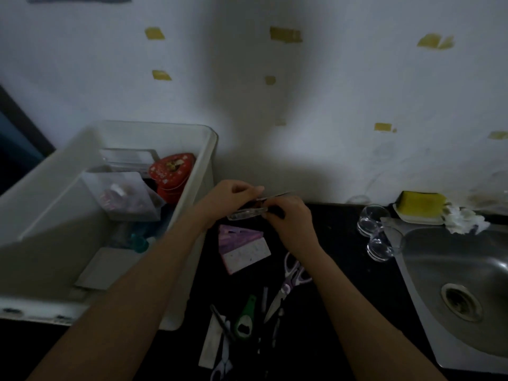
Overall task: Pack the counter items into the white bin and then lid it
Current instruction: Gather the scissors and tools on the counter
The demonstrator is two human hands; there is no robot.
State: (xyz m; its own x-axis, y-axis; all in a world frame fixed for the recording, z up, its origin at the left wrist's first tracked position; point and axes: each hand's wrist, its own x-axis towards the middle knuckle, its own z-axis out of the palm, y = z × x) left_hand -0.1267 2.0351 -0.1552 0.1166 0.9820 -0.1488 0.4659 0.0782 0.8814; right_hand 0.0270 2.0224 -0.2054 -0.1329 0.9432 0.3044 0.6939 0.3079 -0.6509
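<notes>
White bin point(204, 166), open-topped and unlidded, at the left of the dark surface point(338, 243); it already contains a red heart-shaped tin point(171, 174), a clear bag point(123, 196) and a flat grey card point(105, 268). No lid is identifiable. Just right of the bin's rim, both hands meet over a small clear case point(247, 214) with a thin dark item at its top edge — what that item is cannot be told. Left hand point(231, 196): fingers curled, grip closed on the case's upper left. Right hand point(291, 218): fingers curled on its right end. The case thus lies between the two grips, above the surface and outside the bin.

Still unpacked: a pink-and-white box point(243, 248), purple-handled scissors point(288, 284), a green bottle opener point(244, 320), pens, a white strip point(211, 342). Glass cups point(369, 221) stand beside the sink point(467, 284).

Likely hazards: the smooth case may slip in dim light and drop among the blades; a sweeping forearm could push loose items off the surface; tall contents might stop a lid seating.
</notes>
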